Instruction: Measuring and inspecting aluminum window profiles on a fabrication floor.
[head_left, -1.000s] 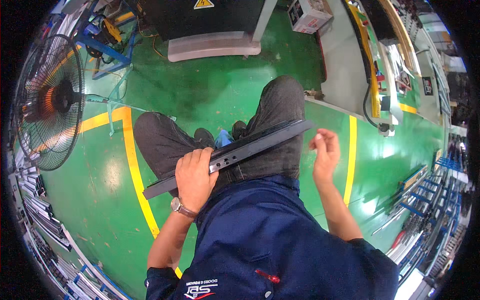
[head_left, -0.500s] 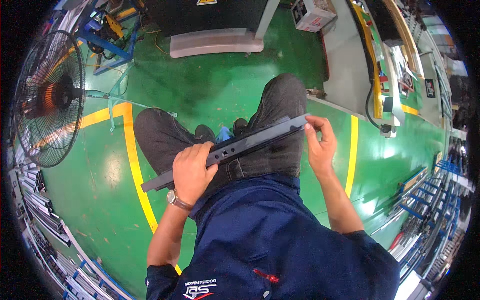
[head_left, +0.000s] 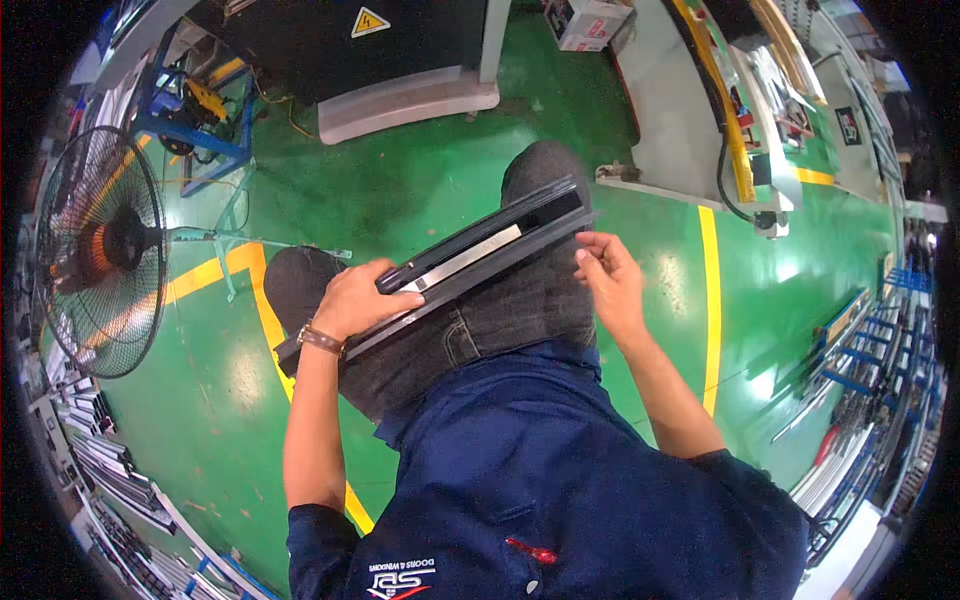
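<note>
Black channel profile (head_left: 474, 274): positioned aslant over the lap of the dark trousers (head_left: 535, 310), right end farther from the body, hollow side turned up; whether it bears on the cloth I cannot confirm from where I stand. A pale strip (head_left: 475, 256) sits lengthwise inside the channel. Left hand (head_left: 355, 302): clamped round the profile, thumb laid across it just beside the strip's left end. Right hand (head_left: 612, 285): fingers loosely curled, thumb and forefinger slightly parted, nothing seen between them; near the profile's right end, contact not determinable. Step in hand, in my judgement: steadying the profile with its inside exposed. The next move appears to call for a firm left grip and careful right-hand placement at the far end.
</note>
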